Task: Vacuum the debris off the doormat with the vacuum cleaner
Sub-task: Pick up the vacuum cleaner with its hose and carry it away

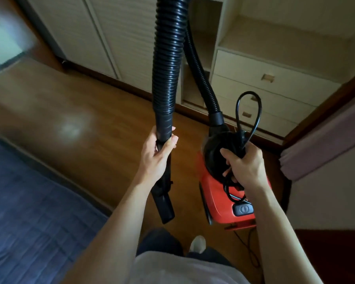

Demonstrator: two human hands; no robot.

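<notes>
Hands apart, each clamped on something: the left hand (158,154) grips the black hose (168,58) at its smooth cuff, nozzle (165,203) pointing down over the wooden floor (80,103). The right hand (244,165) grips a looped black cord (248,111). Just under it is the red vacuum cleaner (219,193), near the drawers (275,78); its black button (243,209) bears a power symbol.

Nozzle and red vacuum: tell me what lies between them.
In the head view, only bare wood floor lies between the nozzle and the vacuum.
</notes>
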